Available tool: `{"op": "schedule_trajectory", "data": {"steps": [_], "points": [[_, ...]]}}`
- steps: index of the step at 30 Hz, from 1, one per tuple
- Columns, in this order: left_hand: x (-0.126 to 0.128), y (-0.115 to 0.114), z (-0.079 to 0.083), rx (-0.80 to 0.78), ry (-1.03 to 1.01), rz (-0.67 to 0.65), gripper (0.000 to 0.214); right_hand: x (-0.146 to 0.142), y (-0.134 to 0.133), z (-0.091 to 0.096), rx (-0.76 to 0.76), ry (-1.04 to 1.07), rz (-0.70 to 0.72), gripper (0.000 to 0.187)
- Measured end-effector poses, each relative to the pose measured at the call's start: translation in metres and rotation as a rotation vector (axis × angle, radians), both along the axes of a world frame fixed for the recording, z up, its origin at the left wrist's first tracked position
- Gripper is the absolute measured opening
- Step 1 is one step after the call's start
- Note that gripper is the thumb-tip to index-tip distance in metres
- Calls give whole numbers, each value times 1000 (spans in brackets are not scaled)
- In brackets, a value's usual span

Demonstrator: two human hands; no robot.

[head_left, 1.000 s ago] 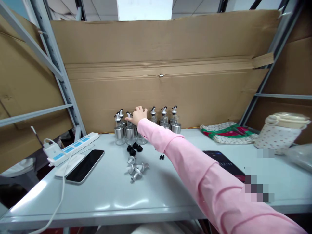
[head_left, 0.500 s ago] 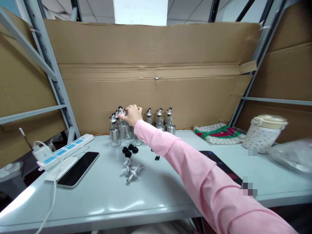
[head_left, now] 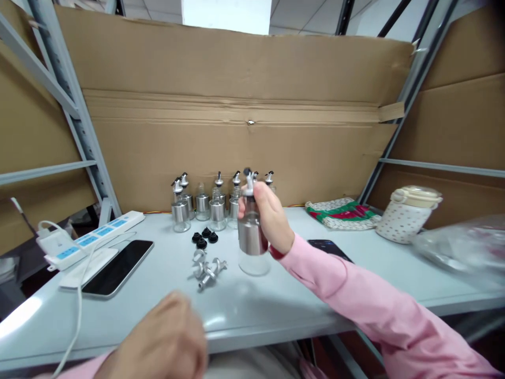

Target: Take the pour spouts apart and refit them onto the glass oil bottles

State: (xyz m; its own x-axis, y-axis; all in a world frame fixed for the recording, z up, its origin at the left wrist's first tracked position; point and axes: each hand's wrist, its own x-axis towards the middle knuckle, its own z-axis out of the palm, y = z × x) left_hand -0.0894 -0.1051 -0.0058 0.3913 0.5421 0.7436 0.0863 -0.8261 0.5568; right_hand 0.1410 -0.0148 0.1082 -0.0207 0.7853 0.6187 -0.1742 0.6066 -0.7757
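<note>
My right hand [head_left: 273, 216] is closed round the neck of a glass oil bottle [head_left: 252, 239] with a metal band and a pourer spout on top. It holds the bottle roughly upright at the middle of the view, in front of the other bottles. My left hand [head_left: 158, 339], blurred, is low at the table's front edge; its fingers look curled, but what they hold, if anything, does not show. Silver pourer spouts [head_left: 208, 273] lie loose on the table, with black stoppers [head_left: 201, 242] just behind them. Farther back stands a row of similar bottles [head_left: 181, 213], one spoutless bottle [head_left: 202, 204] among them.
At the left lie a phone [head_left: 118, 269], a white power strip [head_left: 97, 239] and a trailing white cable [head_left: 80, 316]. On the right are another dark phone [head_left: 329, 248], a patterned cloth [head_left: 342, 214], a dotted canister [head_left: 408, 216] and a clear plastic bag [head_left: 461, 250]. Cardboard [head_left: 244, 158] closes the back.
My right hand has come from the back row towards me and to the right, now with a spouted bottle in it. My left hand has entered at the lower left.
</note>
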Motion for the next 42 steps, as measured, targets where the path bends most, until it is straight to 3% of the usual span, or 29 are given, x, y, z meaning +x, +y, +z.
{"op": "schedule_trajectory", "data": {"steps": [3,6,9,11,13,16,21,24,28,34,42], "points": [[48,30,36,-162,-9,-17,16,1,-19,-23,-82,-26,47,37],[81,58,50,-383,-139,4,26,-2,-23,-39,-117,25,111,38],[91,75,45,-491,-177,-27,36,-5,-18,-49,-116,73,134,39],[90,79,40,-470,-191,-7,44,-7,-15,-55,-116,75,143,39],[89,81,35,-339,-194,5,49,-8,-14,-59,-106,68,153,38],[91,81,27,-71,-211,-57,32,-9,-16,-63,-60,62,157,36],[97,84,14,85,-192,18,64,-5,-19,-66,-30,-41,193,31],[96,86,12,76,-175,55,74,-2,-18,-65,48,-170,138,31],[95,83,12,-34,-134,-55,82,-2,-19,-62,139,-242,-6,23],[94,78,12,-214,-62,-156,91,-8,-25,-60,97,-186,29,26],[91,83,8,-101,46,-152,79,-11,-30,-65,103,-198,31,26]]}}
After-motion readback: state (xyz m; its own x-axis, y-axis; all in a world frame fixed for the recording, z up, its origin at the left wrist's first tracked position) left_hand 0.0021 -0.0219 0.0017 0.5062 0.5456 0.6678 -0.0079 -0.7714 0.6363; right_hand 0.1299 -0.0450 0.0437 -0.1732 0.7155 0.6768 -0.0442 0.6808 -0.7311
